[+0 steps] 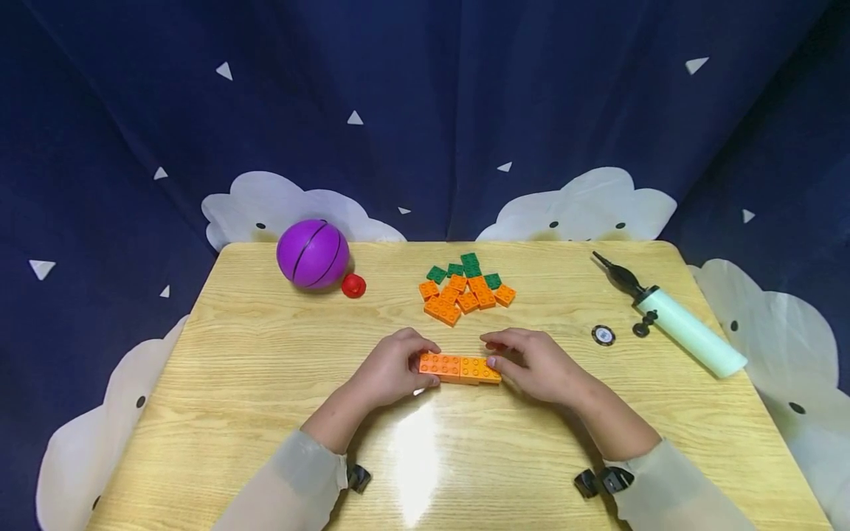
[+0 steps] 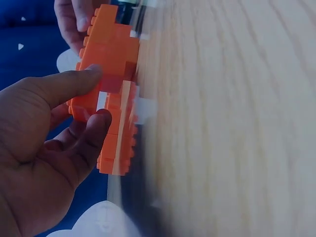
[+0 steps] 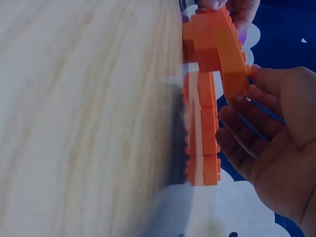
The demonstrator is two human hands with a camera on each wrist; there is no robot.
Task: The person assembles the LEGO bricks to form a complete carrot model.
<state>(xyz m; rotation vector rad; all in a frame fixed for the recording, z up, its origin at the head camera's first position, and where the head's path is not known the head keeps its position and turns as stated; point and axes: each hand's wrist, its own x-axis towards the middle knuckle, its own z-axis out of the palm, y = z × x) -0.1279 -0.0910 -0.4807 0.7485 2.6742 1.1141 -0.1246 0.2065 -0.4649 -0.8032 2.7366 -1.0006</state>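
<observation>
Farthest left, at ten o'clock from the bar, a purple ball [image 1: 313, 254] sits near the table's [image 1: 265, 383] far edge, with a small red piece [image 1: 353, 285] beside it whose exact form is hard to make out.

The left hand [image 1: 396, 367] comes in from seven o'clock, its sleeve cut off by the frame; thumb and forefinger pinch the left end of the orange bar [image 1: 458, 366], covering that end, the other fingers tucked mostly from sight. The bar, joined bricks with a stepped underside, lies crosswise between both hands; whether it touches the table cannot be told. At twelve o'clock from it lie loose orange bricks [image 1: 468, 302] and green bricks [image 1: 470, 264], some overlapping.

The right hand [image 1: 534, 363] reaches in from four o'clock, its sleeve likewise cut off. Its thumb touches the bar's right end, while the forefinger arches loosely apart from the thumb; whether the fingers grip the far side cannot be made out.

Farther right, between two and three o'clock, come a chip [image 1: 603, 335], its marking too small to read, a black piece [image 1: 641, 329] and a pale green pump [image 1: 693, 332], nozzle toward ten o'clock. Whether black piece and pump touch is unclear.
</observation>
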